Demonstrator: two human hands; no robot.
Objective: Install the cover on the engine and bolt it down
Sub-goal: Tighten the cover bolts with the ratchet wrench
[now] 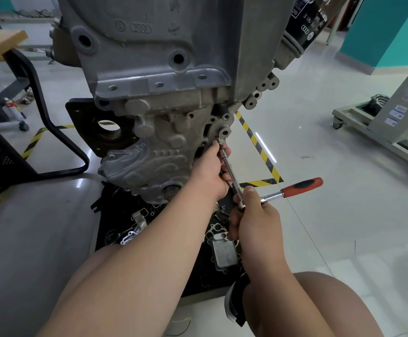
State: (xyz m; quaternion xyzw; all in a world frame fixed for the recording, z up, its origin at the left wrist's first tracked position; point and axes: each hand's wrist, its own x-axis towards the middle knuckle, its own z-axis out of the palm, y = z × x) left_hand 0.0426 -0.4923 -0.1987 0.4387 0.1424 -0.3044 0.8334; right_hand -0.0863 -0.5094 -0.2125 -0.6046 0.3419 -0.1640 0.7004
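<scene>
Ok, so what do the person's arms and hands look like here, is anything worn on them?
Both forearms are bare right up to the bottom of the picture: no sleeves in view. The left hand and right hand wear no gloves, and no watch, ring or wristband shows on either.

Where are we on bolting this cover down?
Done: the cover sits against the engine. In hand: the left hand steadies the extension bar at a right-edge bolt while the right hand holds the ratchet. Remaining bolts can't be judged.

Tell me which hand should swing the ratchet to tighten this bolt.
Right. The right hand already holds the ratchet at its head, handle free beside it, while the left hand steadies the extension bar near the engine.
</scene>
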